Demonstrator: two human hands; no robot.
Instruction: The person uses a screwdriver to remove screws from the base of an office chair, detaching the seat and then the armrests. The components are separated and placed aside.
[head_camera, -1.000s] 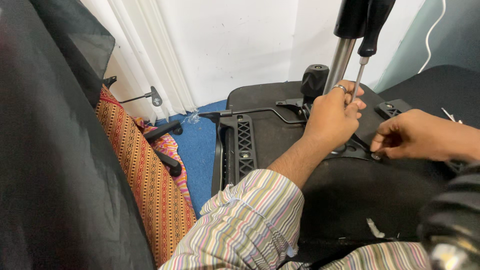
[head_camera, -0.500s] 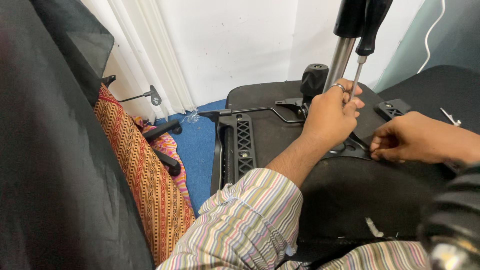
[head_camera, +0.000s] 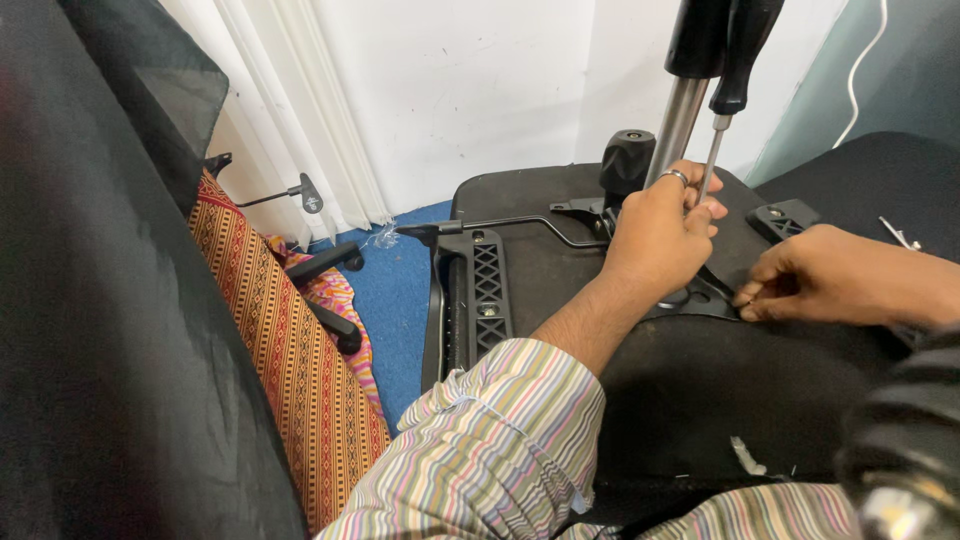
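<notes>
Home room, white curtain (head_camera: 300, 110), blue carpet (head_camera: 400, 300) (patterned cloth (head_camera: 300, 380) beside)

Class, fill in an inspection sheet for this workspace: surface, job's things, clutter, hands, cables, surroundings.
Surface: black underside of an upturned chair seat.
Job's things: black mechanism plate; chrome gas-lift column; screwdriver, upright.
Clutter: white scrap on the seat.
Hands: left hand gripping the screwdriver shaft; right hand, fingers pinched at the plate's edge.
Cables: white cable on the wall.
Surroundings: white curtain, blue floor, patterned cloth.
</notes>
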